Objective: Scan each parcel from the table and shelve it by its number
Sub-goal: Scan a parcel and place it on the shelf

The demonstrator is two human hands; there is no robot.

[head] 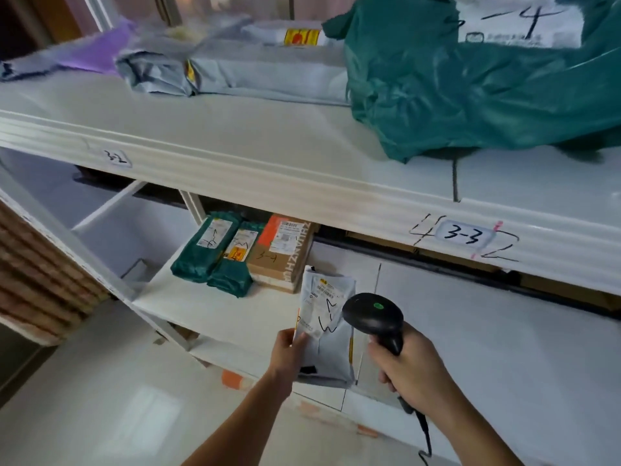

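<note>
My left hand (pixel 289 353) grips a small grey mailer parcel (pixel 327 331) by its left edge, label up, with a handwritten number on it. It hovers over the lower shelf (pixel 215 307). My right hand (pixel 411 368) holds a black barcode scanner (pixel 373 317) just right of the parcel, its green light on. On the lower shelf lie two green parcels (pixel 205 250) and a brown carton (pixel 282 253) marked 3-4. The upper shelf edge carries a label reading 3-3 (pixel 465 235) and another reading 3-2 (pixel 116 157).
The upper shelf (pixel 255 129) holds grey mailers (pixel 255 68), a large green bag (pixel 470 89) and a purple bag (pixel 97 52). A white shelf post (pixel 67 230) stands at the left. Pale floor (pixel 100 398) lies below.
</note>
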